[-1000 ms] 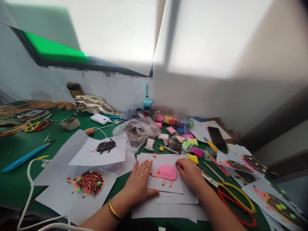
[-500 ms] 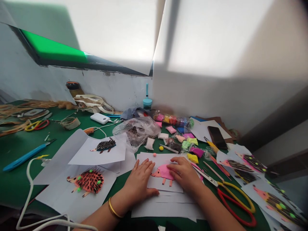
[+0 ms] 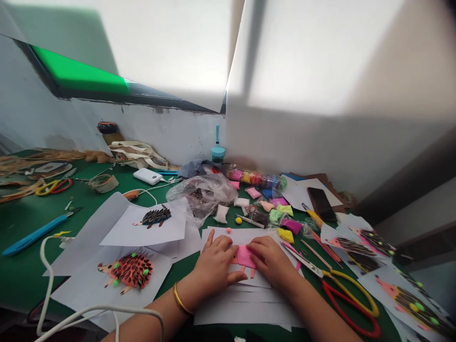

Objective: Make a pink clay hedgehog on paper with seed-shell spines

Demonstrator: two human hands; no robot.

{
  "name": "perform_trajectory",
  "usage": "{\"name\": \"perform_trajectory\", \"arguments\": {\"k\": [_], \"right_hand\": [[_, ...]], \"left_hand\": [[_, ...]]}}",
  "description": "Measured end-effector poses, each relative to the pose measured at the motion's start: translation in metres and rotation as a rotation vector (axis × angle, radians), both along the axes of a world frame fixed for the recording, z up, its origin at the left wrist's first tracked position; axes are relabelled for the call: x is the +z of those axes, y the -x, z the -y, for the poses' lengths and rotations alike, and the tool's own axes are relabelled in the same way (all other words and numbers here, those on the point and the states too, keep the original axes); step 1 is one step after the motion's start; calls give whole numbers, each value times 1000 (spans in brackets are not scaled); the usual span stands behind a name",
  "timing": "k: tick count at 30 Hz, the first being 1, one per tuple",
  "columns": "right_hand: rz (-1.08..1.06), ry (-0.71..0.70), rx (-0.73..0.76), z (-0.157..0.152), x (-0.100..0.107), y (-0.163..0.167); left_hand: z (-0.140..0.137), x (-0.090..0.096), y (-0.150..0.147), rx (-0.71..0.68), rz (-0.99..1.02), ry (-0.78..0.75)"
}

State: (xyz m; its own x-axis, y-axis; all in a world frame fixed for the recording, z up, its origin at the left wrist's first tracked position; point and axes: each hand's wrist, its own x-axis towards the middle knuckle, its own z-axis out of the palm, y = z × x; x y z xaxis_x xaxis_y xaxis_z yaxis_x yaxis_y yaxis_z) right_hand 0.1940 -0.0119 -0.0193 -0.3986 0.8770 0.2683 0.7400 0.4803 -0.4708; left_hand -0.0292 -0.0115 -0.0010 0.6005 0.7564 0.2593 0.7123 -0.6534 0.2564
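Note:
A flat pink clay hedgehog shape (image 3: 244, 255) lies on a white paper sheet (image 3: 258, 282), with a peach face and small peach legs. My left hand (image 3: 215, 260) rests on the paper, fingers spread, the index fingertip touching the clay near the face and partly covering it. Over the right end of the clay curl the fingers of my right hand (image 3: 270, 258), pressing on it; that end is hidden. Above the hands, a small peach ball (image 3: 228, 230) sits at the sheet's top edge. More white sheets are stacked underneath.
Red-and-yellow scissors (image 3: 351, 299) lie right of my right hand. Behind are clay packets (image 3: 253, 192) and a plastic bag (image 3: 203, 192). Finished hedgehog pictures lie left (image 3: 131, 269) and right (image 3: 409, 299). A phone (image 3: 321, 203), a white cable (image 3: 42, 285) and blue tweezers (image 3: 37, 232) are around.
My left hand has moved slightly right and its index finger has come onto the pink clay, covering much of the face. My right hand stays on the clay with its fingers slightly shifted.

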Motion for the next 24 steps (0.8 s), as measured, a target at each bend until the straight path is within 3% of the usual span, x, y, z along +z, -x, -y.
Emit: {"name": "perform_trajectory", "arguments": {"k": [24], "right_hand": [[-2, 2, 0, -1, 0, -1]], "left_hand": [[0, -4, 7, -19, 65, 32]]}}
